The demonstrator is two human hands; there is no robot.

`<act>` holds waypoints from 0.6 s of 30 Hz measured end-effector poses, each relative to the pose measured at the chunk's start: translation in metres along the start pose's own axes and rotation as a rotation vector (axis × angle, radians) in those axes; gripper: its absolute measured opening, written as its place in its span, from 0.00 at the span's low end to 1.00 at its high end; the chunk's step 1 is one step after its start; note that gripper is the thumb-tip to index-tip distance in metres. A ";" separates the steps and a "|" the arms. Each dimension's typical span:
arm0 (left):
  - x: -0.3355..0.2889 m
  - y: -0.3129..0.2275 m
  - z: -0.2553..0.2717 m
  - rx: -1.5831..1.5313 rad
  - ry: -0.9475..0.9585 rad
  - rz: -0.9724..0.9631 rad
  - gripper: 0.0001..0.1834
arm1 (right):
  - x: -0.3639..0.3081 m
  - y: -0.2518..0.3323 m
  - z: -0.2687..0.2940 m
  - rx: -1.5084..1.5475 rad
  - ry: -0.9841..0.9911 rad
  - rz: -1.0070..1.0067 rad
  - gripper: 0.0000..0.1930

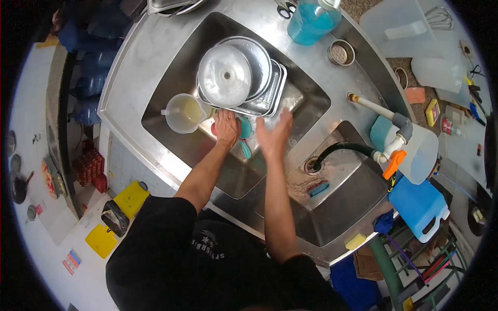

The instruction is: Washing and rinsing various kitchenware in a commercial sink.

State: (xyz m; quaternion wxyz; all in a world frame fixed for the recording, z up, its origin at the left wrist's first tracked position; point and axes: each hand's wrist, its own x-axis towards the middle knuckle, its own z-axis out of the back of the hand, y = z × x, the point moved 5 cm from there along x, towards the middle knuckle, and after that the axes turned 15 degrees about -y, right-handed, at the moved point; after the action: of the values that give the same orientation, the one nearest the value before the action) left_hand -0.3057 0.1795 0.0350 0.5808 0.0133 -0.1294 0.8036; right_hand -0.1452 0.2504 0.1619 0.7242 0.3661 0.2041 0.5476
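My left hand [226, 128] reaches down into the large sink, its fingers stretched out beside the front edge of a stack of pans. Under and next to it lie a teal measuring scoop [245, 127] with a teal handle [245, 149] and a red piece [213, 129], mostly covered. My right hand [275, 136], blurred by motion, is open and empty over the sink, just in front of the pans. The stack has a round metal lid [224, 75] over a round pan [262, 67] and rectangular trays [267, 101]. A clear jug [184, 113] with yellowish liquid stands left of my left hand.
A smaller basin [332, 194] to the right holds a black drain hose [345, 149] and a teal-and-red object [318, 189]. Behind are a bottle of blue liquid [314, 23], a metal cup [341, 53] and scissors [285, 9]. A tap pipe [373, 108] juts in from the right.
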 end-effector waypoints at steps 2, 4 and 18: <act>0.005 0.001 -0.002 -0.074 -0.036 -0.093 0.20 | 0.041 -0.042 -0.059 -0.196 0.113 -0.135 0.27; 0.008 0.013 -0.008 -0.114 0.042 -0.042 0.18 | 0.050 -0.088 -0.113 0.392 0.608 -0.759 0.31; 0.010 0.033 -0.033 -0.215 0.296 -0.042 0.13 | 0.042 -0.085 -0.111 0.363 0.362 -0.792 0.07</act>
State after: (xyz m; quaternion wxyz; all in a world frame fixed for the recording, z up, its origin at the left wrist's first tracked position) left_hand -0.3353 0.1862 -0.0013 0.6082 -0.1647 -0.1273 0.7660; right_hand -0.1544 0.3132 0.0300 0.7545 0.2794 0.5433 0.2397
